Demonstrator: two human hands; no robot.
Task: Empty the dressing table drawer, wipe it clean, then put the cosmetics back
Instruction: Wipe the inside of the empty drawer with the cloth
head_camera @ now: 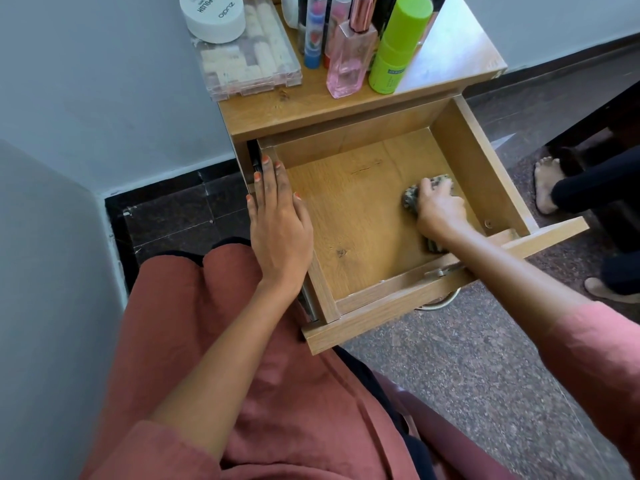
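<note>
The drawer [460, 161] is pulled out of a small wooden counter [311, 105] and its floor is bare apart from a cloth [414, 199]. The cloth, a dark patterned wad, is pressed down near the right wall of the drawer by the right hand [440, 209], whose grip is curled closed over it. The left hand [277, 220] is laid flat and open on the drawer's left wall, fingers stretched toward the cabinet, with nothing held.

The cosmetics are gathered on top of the counter: a clear plastic box [249, 60] with a white round jar [213, 15] set on it, a pink perfume bottle [349, 60], a green bottle [398, 50] just beside it, and a blue-capped tube [313, 32] behind.

The counter is set against a pale blue-grey wall [104, 81] edged below with a dark skirting. The floor [467, 358] is speckled grey stone. A bare foot [547, 185] of another person is seen at the right edge.
</note>
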